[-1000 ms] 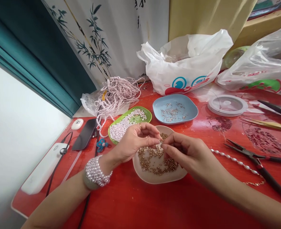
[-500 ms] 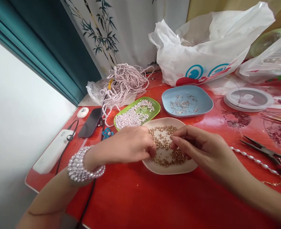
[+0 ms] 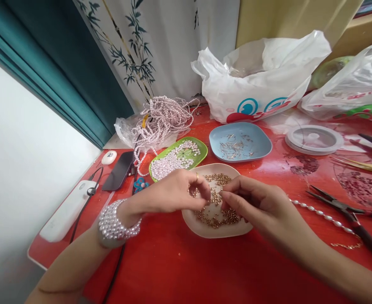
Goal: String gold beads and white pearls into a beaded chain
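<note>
A cream plate holds many small gold beads. Over its left side is my left hand, thumb and forefinger curled together in a ring shape; what they pinch is too small to make out. My right hand is over the plate's right side, its thumb and forefinger pinched on something I cannot make out. Several strands of pearly beads circle my left wrist. Behind the hands, a green tray bears loose white-pink pearls, and a blue plate bears thin metal pins.
Pliers and a pearl strand lie at right, near a white spool. At the back are plastic bags and heaped bead strings. A phone and a power strip are at left.
The view has shifted, so the tabletop things sit slightly lower and further left. My left hand has rotated, showing its ring and the curled thumb and forefinger. My right hand keeps its pinch.
</note>
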{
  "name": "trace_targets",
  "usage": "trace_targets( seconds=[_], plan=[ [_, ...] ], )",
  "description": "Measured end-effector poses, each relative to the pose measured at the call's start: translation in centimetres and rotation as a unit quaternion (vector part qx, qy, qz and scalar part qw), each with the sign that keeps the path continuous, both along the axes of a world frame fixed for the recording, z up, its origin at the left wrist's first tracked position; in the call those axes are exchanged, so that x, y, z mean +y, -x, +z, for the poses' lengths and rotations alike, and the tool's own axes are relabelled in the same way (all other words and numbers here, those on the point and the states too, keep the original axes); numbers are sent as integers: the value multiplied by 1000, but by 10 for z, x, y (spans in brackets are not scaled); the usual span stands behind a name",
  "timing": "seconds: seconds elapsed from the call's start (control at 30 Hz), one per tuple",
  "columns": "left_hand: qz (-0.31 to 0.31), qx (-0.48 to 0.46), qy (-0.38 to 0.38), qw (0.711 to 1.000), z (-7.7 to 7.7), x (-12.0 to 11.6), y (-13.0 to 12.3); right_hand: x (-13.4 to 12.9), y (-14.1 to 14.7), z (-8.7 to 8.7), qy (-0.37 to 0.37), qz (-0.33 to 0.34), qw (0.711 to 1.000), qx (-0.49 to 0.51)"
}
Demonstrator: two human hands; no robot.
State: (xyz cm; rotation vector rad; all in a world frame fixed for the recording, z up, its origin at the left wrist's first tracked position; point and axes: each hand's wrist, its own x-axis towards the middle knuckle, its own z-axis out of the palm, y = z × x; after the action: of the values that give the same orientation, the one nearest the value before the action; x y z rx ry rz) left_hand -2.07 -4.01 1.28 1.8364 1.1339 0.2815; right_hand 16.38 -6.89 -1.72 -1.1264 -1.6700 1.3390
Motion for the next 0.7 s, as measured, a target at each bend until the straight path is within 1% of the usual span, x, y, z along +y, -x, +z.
trace_targets(
  seconds=[0.07, 0.13, 0.23, 0.33, 0.5, 0.7],
  plan=[
    [57, -105, 59, 991, -4, 5, 0, -3, 1, 5, 38, 11, 999, 31],
    [106, -188, 104, 971, -8, 8, -1, -5, 2, 8, 70, 20, 996, 51],
    [140, -261, 156, 942, -14, 10, -3, -7, 3, 10, 93, 22, 994, 59],
    [143, -288, 178, 930, -19, 9, -4, -6, 3, 9, 100, 25, 993, 54],
    [151, -314, 185, 919, -23, 8, -4, -4, 3, 9, 90, 19, 995, 42],
    [142, -320, 173, 921, -25, 8, -5, -3, 2, 9, 97, 23, 994, 54]
  ],
)
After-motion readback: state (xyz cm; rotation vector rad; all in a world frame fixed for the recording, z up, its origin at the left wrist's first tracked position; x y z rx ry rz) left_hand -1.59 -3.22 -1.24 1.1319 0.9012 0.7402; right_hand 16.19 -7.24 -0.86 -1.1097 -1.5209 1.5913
